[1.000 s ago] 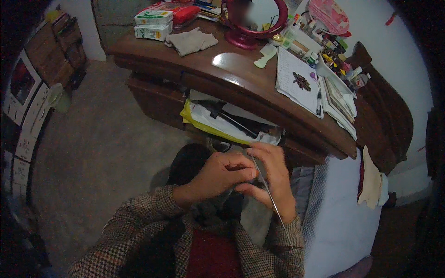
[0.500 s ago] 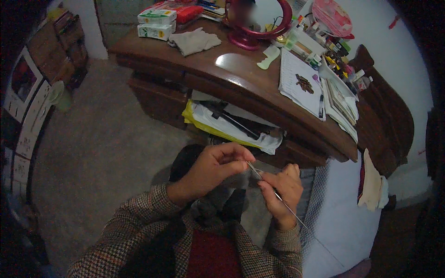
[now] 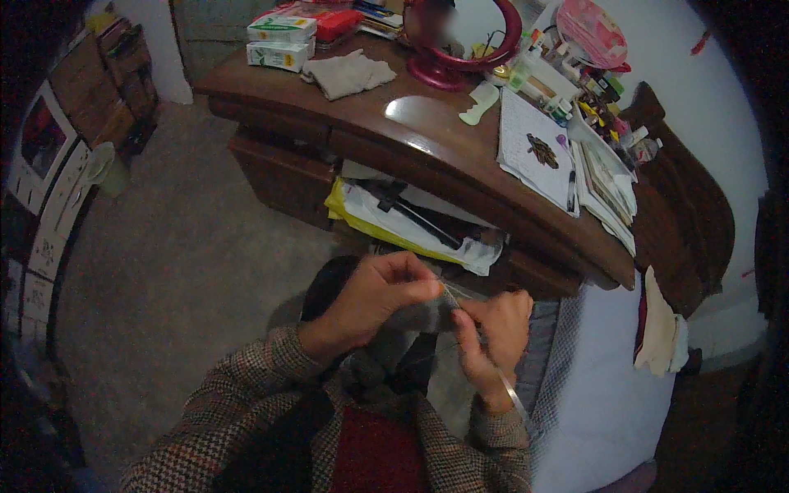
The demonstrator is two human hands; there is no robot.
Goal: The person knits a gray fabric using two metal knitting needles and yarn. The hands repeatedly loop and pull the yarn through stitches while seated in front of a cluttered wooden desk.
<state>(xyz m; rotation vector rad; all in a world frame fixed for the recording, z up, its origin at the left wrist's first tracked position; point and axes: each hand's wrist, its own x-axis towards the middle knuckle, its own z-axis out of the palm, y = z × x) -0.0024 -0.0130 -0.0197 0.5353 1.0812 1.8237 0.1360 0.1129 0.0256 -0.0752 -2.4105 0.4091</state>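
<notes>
In front of my lap, my left hand [image 3: 374, 300] is closed, its thumb and forefinger pinched on the end of some thin, pale strands [image 3: 450, 296]. These strands cross the short gap to my right hand [image 3: 497, 333], whose thumb and curled fingers close on them too. Beside my right wrist a shiny, narrow strip [image 3: 515, 398] runs down toward the sleeve. It looks like part of the same thin material, but I cannot tell whether it is a strand or a rod. What lies inside both grips is hidden by the fingers.
A dark wooden dresser [image 3: 460, 156] stands ahead, bearing a red-framed mirror [image 3: 436, 74], a grey cloth [image 3: 349, 74], a pale comb [image 3: 479, 104] and a notebook [image 3: 518, 115] with small brown pieces. White-covered bedding [image 3: 608, 378] lies right, a bin [image 3: 105, 168] far left.
The long thin line running from my right hand toward the lower right no longer shows; a shiny strip shows by the wrist. My right hand has tilted slightly; my left hand barely moved.
</notes>
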